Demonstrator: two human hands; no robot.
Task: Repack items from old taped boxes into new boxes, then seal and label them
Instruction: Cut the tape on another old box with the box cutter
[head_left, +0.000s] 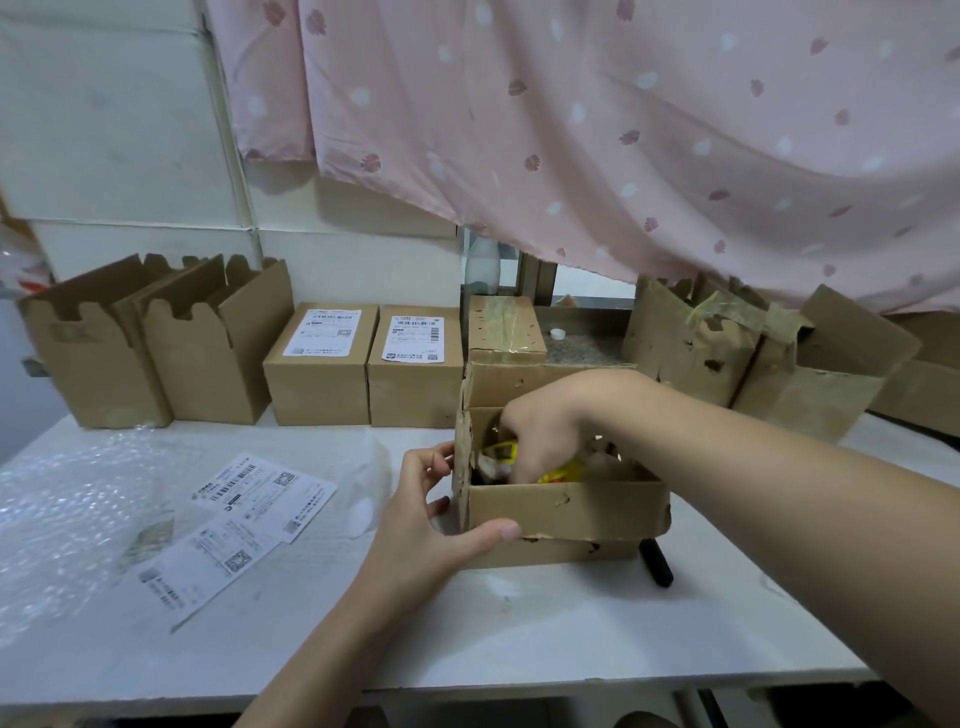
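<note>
A worn, open cardboard box (566, 512) stands in the middle of the white table (519, 634). My left hand (431, 514) grips its left front corner, thumb along the front wall. My right hand (540, 431) reaches down inside the box, its fingers curled among yellow packets (558, 474); the fingertips are hidden, so what they grip is unclear. Two sealed, labelled new boxes (363, 364) stand at the back. Two open, unlabelled new boxes (156, 343) stand at the back left.
Loose shipping labels (244, 519) and bubble wrap (67, 514) lie on the left of the table. A taped old box (506, 327) stands behind the open one, torn old boxes (753, 358) at the back right. A black marker-like object (655, 562) lies right of the box.
</note>
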